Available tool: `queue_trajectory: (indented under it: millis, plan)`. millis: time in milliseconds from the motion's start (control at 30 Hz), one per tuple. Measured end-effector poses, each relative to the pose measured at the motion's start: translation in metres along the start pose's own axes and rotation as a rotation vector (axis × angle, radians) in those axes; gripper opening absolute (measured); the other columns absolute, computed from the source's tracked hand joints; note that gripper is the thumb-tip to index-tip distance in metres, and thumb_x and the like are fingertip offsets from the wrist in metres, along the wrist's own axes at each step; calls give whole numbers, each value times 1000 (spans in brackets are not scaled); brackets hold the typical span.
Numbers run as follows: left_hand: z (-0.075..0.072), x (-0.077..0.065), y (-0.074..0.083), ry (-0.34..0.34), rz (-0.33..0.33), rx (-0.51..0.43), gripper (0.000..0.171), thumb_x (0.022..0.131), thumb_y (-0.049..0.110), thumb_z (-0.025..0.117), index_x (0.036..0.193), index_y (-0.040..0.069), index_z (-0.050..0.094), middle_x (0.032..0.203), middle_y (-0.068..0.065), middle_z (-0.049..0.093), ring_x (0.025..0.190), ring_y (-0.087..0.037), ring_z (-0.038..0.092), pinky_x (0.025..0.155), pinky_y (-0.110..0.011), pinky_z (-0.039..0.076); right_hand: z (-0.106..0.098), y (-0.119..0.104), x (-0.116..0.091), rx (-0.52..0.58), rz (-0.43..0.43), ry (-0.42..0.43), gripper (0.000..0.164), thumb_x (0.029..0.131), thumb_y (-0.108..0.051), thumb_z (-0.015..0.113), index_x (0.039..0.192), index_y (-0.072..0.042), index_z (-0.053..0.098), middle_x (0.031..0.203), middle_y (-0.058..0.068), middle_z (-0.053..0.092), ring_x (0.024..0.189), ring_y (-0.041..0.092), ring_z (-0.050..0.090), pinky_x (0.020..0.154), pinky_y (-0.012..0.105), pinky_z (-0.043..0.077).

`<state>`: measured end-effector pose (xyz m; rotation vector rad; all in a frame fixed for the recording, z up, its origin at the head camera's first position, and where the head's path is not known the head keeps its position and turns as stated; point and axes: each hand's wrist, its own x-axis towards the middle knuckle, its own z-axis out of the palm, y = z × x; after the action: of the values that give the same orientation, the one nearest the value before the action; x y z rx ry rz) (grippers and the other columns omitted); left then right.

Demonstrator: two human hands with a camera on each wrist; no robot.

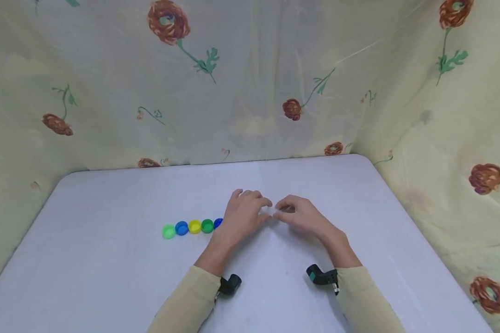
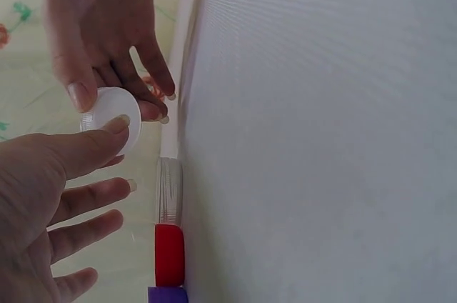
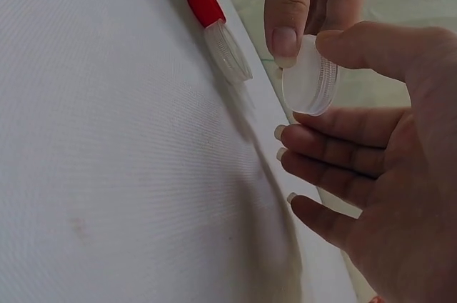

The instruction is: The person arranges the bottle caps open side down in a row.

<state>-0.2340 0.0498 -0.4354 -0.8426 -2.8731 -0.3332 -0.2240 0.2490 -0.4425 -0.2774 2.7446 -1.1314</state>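
Observation:
Both hands hold a clear, ridged-edge bottle cap (image 2: 111, 111) above the table. The left hand (image 1: 245, 213) pinches it with the thumb on its flat face, the other fingers spread apart. On its opposite side, the right hand (image 1: 303, 215) pinches the edge between thumb and fingers, as the right wrist view shows the cap (image 3: 308, 81) between the two thumbs. A second clear cap (image 3: 228, 53) stands on the table just below, beside a red cap (image 2: 170, 255) and a purple cap (image 2: 168, 294). In the head view the left hand hides these.
The row continues leftward on the white table (image 1: 108, 277) with a dark blue cap (image 1: 218, 223), a dark green cap (image 1: 207, 225), a yellow cap (image 1: 195, 226), a blue cap (image 1: 181, 228) and a light green cap (image 1: 168, 231). Flowered curtain (image 1: 241, 92) hangs behind.

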Motion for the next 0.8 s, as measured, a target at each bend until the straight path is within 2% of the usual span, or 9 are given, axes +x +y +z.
queue_trajectory:
  millis: [467, 800]
  plan:
    - [-3, 1, 1, 18, -7, 13, 28, 89, 40, 73, 115, 31, 75, 113, 10, 72, 118, -15, 62, 117, -50, 33, -1, -1, 1, 15, 8, -37, 30, 93, -36, 66, 111, -12, 70, 111, 5, 70, 110, 24, 62, 95, 44, 50]
    - [-4, 0, 3, 32, 18, 66, 25, 93, 41, 68, 114, 31, 76, 112, 9, 73, 121, -17, 61, 118, -51, 32, 0, 1, 0, 12, 18, -40, 40, 95, -43, 63, 116, -10, 69, 117, 7, 69, 121, 29, 59, 102, 48, 47]
